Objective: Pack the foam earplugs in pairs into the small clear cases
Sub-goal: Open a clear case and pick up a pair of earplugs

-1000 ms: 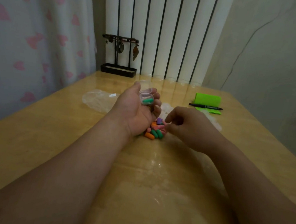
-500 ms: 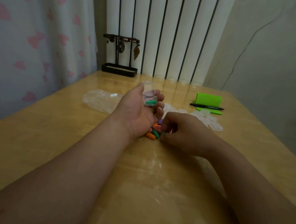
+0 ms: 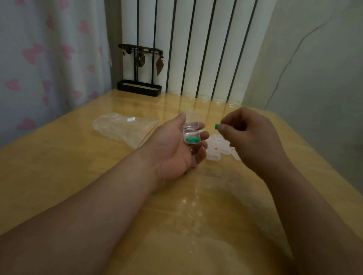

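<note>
Risk lies mostly in the short gap between the hands. The right hand point(image 3: 249, 139) pinches a loose green earplug point(image 3: 216, 126) between thumb and forefinger tip, the other fingers curled in, and holds it in the air just beside the clear case point(image 3: 191, 136), not over it. The left hand point(image 3: 168, 147) lies palm up, its fingers bent under the case and cradling it, with the hinged lid point(image 3: 191, 124) flipped back. One packed earplug point(image 3: 192, 139) lies in the tray.

The tray looks barely wider than its load. A plug pushed in askew could ride up on the first, spring back as foam does, and hop onto the table point(image 3: 62, 170). A hard push could tip the case off the fingertips, since it seems only lightly held. If the second plug sits proud, the lid would likely not snap shut.

The plugs are stubby, round-ended cylinders of matt foam. The case is thin, glossy plastic with rounded corners, and looks light and slippery. Spare cases point(image 3: 217, 148) of the same kind lie heaped just beyond the left fingers and a crumpled clear bag point(image 3: 121, 127) lies further left, all on a lacquered wooden top that throws back glare
</note>
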`<action>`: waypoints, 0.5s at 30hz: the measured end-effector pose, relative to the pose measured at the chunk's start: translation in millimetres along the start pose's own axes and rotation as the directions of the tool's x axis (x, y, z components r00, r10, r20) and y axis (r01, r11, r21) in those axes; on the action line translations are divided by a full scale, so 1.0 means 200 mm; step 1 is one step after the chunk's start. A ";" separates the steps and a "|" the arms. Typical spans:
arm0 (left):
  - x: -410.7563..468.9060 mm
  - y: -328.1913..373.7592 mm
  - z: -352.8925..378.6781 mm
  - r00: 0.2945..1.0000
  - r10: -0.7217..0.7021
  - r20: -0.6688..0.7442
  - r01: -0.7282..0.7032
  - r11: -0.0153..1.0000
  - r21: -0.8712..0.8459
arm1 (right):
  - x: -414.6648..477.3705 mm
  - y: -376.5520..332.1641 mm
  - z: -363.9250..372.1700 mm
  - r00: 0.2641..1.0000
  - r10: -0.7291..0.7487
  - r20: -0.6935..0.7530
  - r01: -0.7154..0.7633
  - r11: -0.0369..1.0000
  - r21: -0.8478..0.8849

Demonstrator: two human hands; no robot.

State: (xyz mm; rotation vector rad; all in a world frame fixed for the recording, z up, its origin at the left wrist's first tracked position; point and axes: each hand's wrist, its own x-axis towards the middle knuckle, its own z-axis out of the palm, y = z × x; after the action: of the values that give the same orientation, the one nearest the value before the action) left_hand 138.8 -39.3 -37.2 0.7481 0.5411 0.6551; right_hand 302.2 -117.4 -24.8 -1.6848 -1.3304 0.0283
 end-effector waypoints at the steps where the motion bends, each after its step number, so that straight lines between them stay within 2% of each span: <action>1: 0.00 -0.01 0.01 1.000 -0.006 -0.001 0.006 1.000 0.019 | 0.00 -0.01 0.00 1.000 -0.004 -0.009 0.004 1.000 0.023; 6: -0.03 -0.03 0.02 0.999 -0.030 0.039 0.028 0.998 0.052 | -0.04 -0.07 0.06 0.995 -0.063 0.076 0.058 0.996 0.067; 10: -0.03 -0.03 0.01 0.997 -0.038 0.068 0.035 0.998 0.046 | -0.05 -0.07 0.10 0.987 -0.105 0.118 0.110 0.993 -0.033; 15: -0.02 -0.03 0.00 0.997 -0.037 0.068 0.033 0.998 0.061 | -0.05 -0.06 0.11 0.990 -0.091 0.111 0.100 0.992 -0.078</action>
State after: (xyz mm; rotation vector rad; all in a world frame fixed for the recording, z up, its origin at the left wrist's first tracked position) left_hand 138.0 -45.3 -40.9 0.8129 0.5109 0.5805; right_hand 278.0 -111.7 -34.2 -1.7072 -1.5101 0.0082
